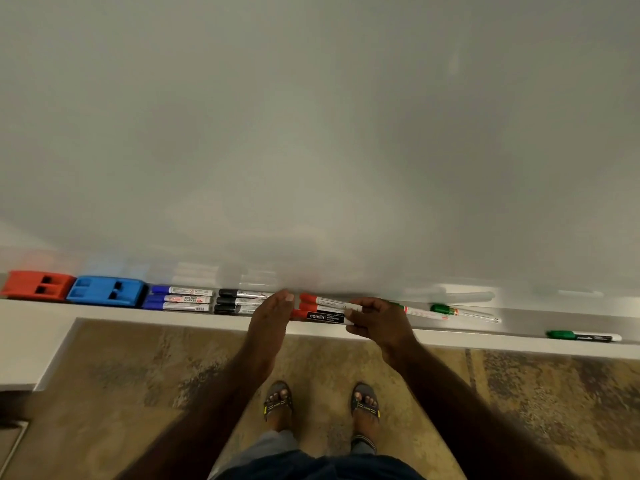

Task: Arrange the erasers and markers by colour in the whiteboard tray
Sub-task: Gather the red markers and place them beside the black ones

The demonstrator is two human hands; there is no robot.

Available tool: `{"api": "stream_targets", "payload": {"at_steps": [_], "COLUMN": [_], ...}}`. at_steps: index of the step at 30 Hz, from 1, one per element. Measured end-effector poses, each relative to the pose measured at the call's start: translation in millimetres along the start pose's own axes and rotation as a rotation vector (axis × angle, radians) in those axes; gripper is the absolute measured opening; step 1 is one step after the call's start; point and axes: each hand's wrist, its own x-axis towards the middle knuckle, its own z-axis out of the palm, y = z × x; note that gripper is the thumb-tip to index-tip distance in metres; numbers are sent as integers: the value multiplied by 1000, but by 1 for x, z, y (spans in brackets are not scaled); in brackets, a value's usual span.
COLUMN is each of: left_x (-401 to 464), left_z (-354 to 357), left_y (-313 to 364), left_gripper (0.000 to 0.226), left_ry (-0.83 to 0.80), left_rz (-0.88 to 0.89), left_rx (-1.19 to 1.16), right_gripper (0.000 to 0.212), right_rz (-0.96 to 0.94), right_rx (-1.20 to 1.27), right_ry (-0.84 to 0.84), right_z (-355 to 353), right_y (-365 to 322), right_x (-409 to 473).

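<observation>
Red markers (325,308), three of them, sit bunched in the whiteboard tray (519,320) between both hands. Right hand (379,320) fingers pinch their white ends; left hand (272,311) has straight fingers pressed flat on the red caps. White barrels, the front one has a black label reading "camlin".

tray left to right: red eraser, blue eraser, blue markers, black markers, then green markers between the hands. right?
Not quite. The head view shows red markers between the left hand and right hand, not green. The order of red eraser, blue eraser, blue markers and black markers is right.
</observation>
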Motion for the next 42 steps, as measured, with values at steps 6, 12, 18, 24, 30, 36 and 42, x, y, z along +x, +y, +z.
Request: {"api": "stream_targets", "payload": {"at_steps": [6,12,18,24,30,36,42], "left_x": [5,8,10,9,11,11,12], "left_z": [8,10,7,7,6,6,6], "left_y": [12,22,26,30,32,34,35], "left_gripper": [28,25,21,23,24,23,25], "left_ry": [11,25,23,24,45,47,37], "left_rz": [-58,-133,-141,-151,-149,-182,-191], "left_rx": [130,147,170,171,214,177,160], "right_gripper": [22,28,22,23,26,17,17], "right_rz": [-98,-237,-330,-331,-320,-340,-323], "right_rx": [-185,-752,-964,-937,-925,-875,-809], "right_ry": [43,120,139,187,225,251,238], "right_z": [9,14,15,14,14,19,24], "right_y": [-3,-5,-12,-11,-5,-1,1], "right_x": [8,2,-4,-3,-6,-5,-2]}}
